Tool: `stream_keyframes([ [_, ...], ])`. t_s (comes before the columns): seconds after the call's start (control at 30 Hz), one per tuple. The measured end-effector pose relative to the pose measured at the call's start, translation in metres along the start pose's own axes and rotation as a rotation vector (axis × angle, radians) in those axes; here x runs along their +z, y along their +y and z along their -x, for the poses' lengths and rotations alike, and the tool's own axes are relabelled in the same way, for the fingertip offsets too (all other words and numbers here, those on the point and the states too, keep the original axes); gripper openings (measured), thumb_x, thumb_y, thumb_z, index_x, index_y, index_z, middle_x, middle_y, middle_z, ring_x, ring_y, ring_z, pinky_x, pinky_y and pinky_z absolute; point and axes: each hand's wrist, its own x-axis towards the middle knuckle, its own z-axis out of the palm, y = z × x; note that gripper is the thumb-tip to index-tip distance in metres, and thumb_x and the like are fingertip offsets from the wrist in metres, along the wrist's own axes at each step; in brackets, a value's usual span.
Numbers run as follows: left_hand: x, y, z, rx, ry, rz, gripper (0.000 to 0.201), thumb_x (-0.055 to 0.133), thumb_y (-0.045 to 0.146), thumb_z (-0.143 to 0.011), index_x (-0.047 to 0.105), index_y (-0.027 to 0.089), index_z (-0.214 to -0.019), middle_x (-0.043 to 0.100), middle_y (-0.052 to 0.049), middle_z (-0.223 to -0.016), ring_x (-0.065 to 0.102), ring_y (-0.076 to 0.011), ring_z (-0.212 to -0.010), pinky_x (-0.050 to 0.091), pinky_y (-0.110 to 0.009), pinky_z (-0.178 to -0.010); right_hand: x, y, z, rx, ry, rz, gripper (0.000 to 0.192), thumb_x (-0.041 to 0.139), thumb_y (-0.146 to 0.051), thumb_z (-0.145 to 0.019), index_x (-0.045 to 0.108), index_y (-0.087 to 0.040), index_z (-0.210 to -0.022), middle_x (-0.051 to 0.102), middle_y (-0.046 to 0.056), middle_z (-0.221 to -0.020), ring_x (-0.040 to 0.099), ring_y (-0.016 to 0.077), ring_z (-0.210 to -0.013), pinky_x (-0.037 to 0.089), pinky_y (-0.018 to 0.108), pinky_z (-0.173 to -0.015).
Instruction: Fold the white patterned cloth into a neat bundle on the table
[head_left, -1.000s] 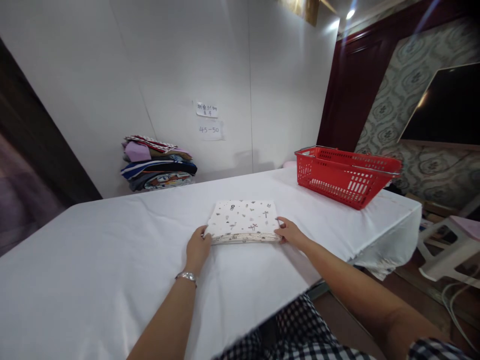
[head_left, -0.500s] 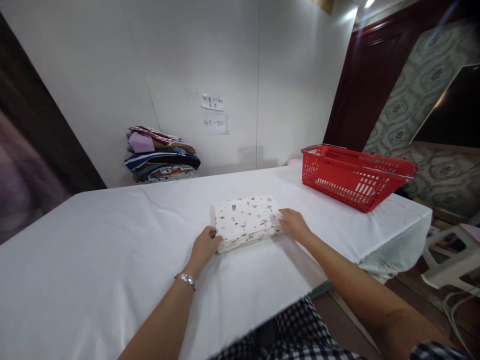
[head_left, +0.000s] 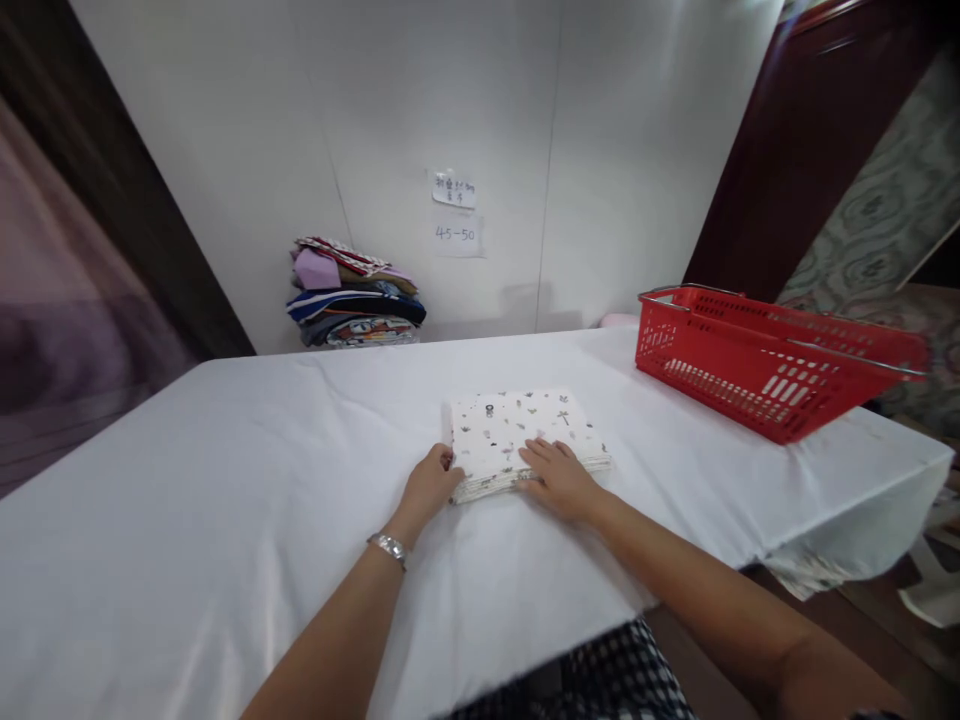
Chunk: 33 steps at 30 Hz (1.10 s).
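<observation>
A folded white cloth [head_left: 517,425] with small printed figures and palm trees lies flat on the white-covered table [head_left: 360,420], its layers showing along the near edge. My left hand [head_left: 431,482] grips its near left corner, the thumb on the layers and the fingers curled at the side. Across the front edge of the cloth rests my right hand [head_left: 559,478], fingers stretched out on top and the thumb low at the front layers.
A red plastic basket [head_left: 757,370] with metal handles stands at the table's right side. Folded clothes [head_left: 356,295] are piled against the back wall, left of two paper notes [head_left: 457,235]. A white stool [head_left: 934,590] shows at the right edge.
My right hand has left the cloth's right edge and moved left onto its front middle, fingers now extended. My left hand keeps its corner. The view has turned slightly left.
</observation>
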Motion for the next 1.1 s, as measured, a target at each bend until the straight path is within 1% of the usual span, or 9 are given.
stream_keyframes([
  [0.17,0.000,0.002,0.001,-0.035,-0.021,0.020,0.018,0.054,0.019,-0.070,0.052,0.020,-0.087,0.063,0.000,-0.077,0.057,-0.0140,-0.066,0.038,-0.023,-0.058,-0.010,-0.020,-0.021,-0.032,-0.028,-0.103,0.055,0.035,-0.050,-0.092,0.036,-0.022,-0.139,0.033,0.009,-0.147,0.022,0.0247,-0.137,0.010,0.046,-0.110],
  [0.27,-0.001,0.005,0.005,-0.035,-0.026,0.018,0.017,0.053,0.019,-0.070,0.051,0.020,-0.087,0.060,0.001,-0.074,0.055,-0.0129,-0.061,0.036,-0.023,-0.055,-0.008,-0.033,-0.050,-0.100,-0.036,-0.098,0.052,0.033,-0.043,-0.093,0.035,-0.020,-0.140,0.031,0.011,-0.148,0.020,0.0250,-0.138,0.014,0.045,-0.109],
  [0.37,-0.001,0.006,0.007,-0.022,-0.012,-0.013,0.015,0.053,0.019,-0.070,0.050,0.021,-0.085,0.057,0.003,-0.070,0.052,-0.0128,-0.060,0.034,-0.023,-0.053,-0.005,-0.045,-0.088,-0.145,-0.031,-0.057,0.046,0.037,-0.031,-0.092,0.039,-0.018,-0.136,0.034,0.012,-0.145,0.024,0.0250,-0.136,0.020,0.044,-0.107],
  [0.47,-0.001,0.005,0.008,-0.007,-0.021,-0.024,0.016,0.053,0.019,-0.070,0.049,0.021,-0.085,0.056,0.003,-0.069,0.051,-0.0125,-0.060,0.032,-0.024,-0.053,0.001,-0.054,-0.124,-0.124,-0.010,-0.025,0.044,0.038,-0.025,-0.090,0.040,-0.015,-0.133,0.033,0.014,-0.146,0.024,0.0257,-0.135,0.021,0.045,-0.106],
  [0.6,-0.002,0.008,0.011,0.017,-0.039,-0.086,0.015,0.051,0.020,-0.072,0.047,0.021,-0.086,0.055,0.003,-0.070,0.049,-0.0125,-0.060,0.029,-0.024,-0.054,0.022,-0.058,-0.155,-0.063,-0.026,-0.025,0.048,0.035,-0.037,-0.092,0.038,-0.014,-0.133,0.029,0.014,-0.148,0.019,0.0267,-0.137,0.017,0.049,-0.107],
  [0.77,-0.005,0.016,0.016,0.016,-0.046,-0.172,0.012,0.049,0.020,-0.074,0.046,0.021,-0.086,0.056,0.001,-0.076,0.048,-0.0131,-0.063,0.029,-0.025,-0.055,0.045,-0.051,-0.164,-0.061,-0.068,-0.012,0.055,0.031,-0.042,-0.092,0.032,-0.014,-0.139,0.019,0.012,-0.152,0.012,0.0259,-0.139,0.011,0.050,-0.109],
  [0.93,-0.004,0.016,0.016,-0.017,-0.054,-0.189,0.016,0.050,0.022,-0.075,0.048,0.020,-0.091,0.058,0.000,-0.079,0.051,-0.0141,-0.066,0.031,-0.026,-0.056,0.047,-0.048,-0.164,-0.065,-0.062,-0.015,0.056,0.030,-0.043,-0.092,0.031,-0.014,-0.140,0.019,0.012,-0.152,0.012,0.0261,-0.140,0.011,0.050,-0.108],
  [1.03,-0.002,0.014,0.016,-0.044,-0.036,-0.180,0.027,0.050,0.023,-0.076,0.049,0.020,-0.102,0.060,-0.001,-0.081,0.055,-0.0151,-0.069,0.034,-0.026,-0.057,0.046,-0.050,-0.163,-0.066,-0.060,-0.020,0.055,0.030,-0.043,-0.092,0.032,-0.015,-0.139,0.019,0.012,-0.152,0.013,0.0259,-0.139,0.011,0.049,-0.109],
  [1.1,0.001,0.013,0.017,-0.017,0.014,-0.179,0.040,0.050,0.023,-0.076,0.046,0.020,-0.116,0.061,-0.005,-0.096,0.058,-0.0170,-0.080,0.039,-0.026,-0.062,0.044,-0.051,-0.163,-0.070,-0.056,-0.029,0.055,0.030,-0.043,-0.092,0.033,-0.014,-0.139,0.020,0.012,-0.152,0.013,0.0262,-0.139,0.011,0.050,-0.109],
])
